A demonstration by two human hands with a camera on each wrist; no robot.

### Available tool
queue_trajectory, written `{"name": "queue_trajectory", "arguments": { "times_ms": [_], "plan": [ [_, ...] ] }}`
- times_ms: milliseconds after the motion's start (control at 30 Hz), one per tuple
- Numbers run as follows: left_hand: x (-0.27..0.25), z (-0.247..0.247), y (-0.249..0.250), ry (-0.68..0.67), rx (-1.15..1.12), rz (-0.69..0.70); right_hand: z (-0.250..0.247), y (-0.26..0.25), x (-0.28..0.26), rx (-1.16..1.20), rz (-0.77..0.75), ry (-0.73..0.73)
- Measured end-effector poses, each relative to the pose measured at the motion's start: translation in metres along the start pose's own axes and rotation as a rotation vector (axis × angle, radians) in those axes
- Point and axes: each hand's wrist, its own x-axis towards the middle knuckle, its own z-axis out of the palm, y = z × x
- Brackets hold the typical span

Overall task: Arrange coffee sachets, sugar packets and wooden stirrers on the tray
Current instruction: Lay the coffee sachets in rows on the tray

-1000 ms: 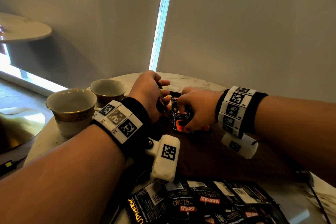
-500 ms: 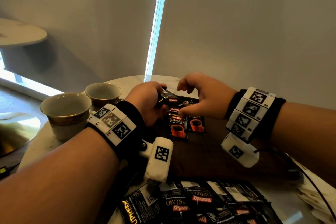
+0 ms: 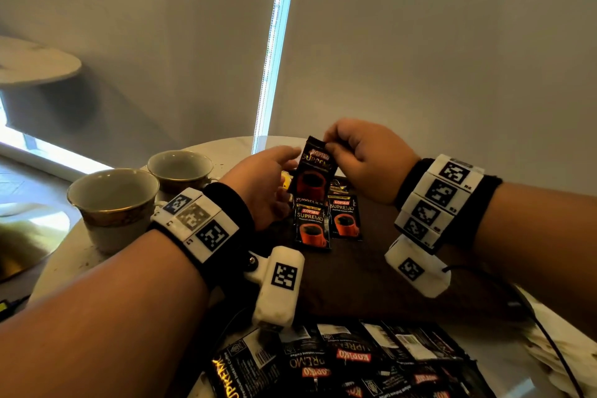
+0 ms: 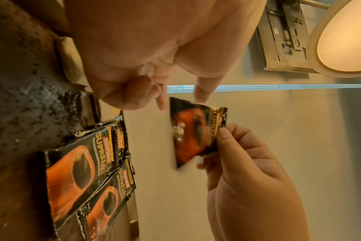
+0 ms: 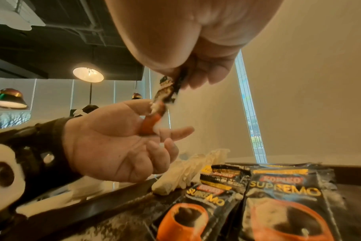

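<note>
Marble bench (image 3: 64, 262) carries two cups (image 3: 113, 203) at left. Beside them the left hand (image 3: 258, 184), fingers relaxed, has released the Kopiko Supremo sachet (image 3: 315, 168), now lifted above the dark tray (image 3: 355, 268) and pinched by the right hand (image 3: 365, 158). Its lower print hides the tray's back sachets.

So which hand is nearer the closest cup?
Left. The left hand hovers just right of the cup; the right hand, pinching a raised sachet, sits farther right.
</note>
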Motion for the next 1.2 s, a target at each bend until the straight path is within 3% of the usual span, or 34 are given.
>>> {"name": "queue_trajectory", "arguments": {
  "times_ms": [200,333,467,567,667,767,933,1033,1200],
  "plan": [
    [-0.007,0.002,0.0,-0.105,0.04,0.147,-0.004,0.0,0.006,0.026,0.056,-0.028],
    [-0.005,0.004,-0.003,-0.055,0.025,0.193,-0.004,0.0,-0.003,0.037,0.005,0.004],
    [-0.005,0.002,-0.004,-0.068,0.049,0.174,-0.012,-0.008,-0.009,-0.164,-0.146,-0.256],
    [-0.006,0.004,-0.005,-0.125,0.073,0.144,-0.008,-0.008,-0.009,-0.252,-0.162,-0.286],
    [-0.007,0.005,-0.004,-0.131,0.065,0.07,-0.006,-0.002,-0.01,-0.256,-0.187,-0.25],
    [-0.007,0.001,0.003,-0.111,0.127,-0.079,-0.011,0.012,-0.01,-0.277,-0.112,-0.26],
    [-0.01,-0.005,0.01,-0.31,0.316,-0.303,-0.011,0.035,-0.017,-0.371,0.044,-0.466],
    [-0.009,-0.003,0.007,-0.377,0.376,-0.373,-0.003,0.04,-0.022,-0.439,0.093,-0.574],
    [-0.007,0.0,0.002,-0.404,0.429,-0.409,0.006,0.037,-0.02,-0.425,0.094,-0.608]
  ]
}}
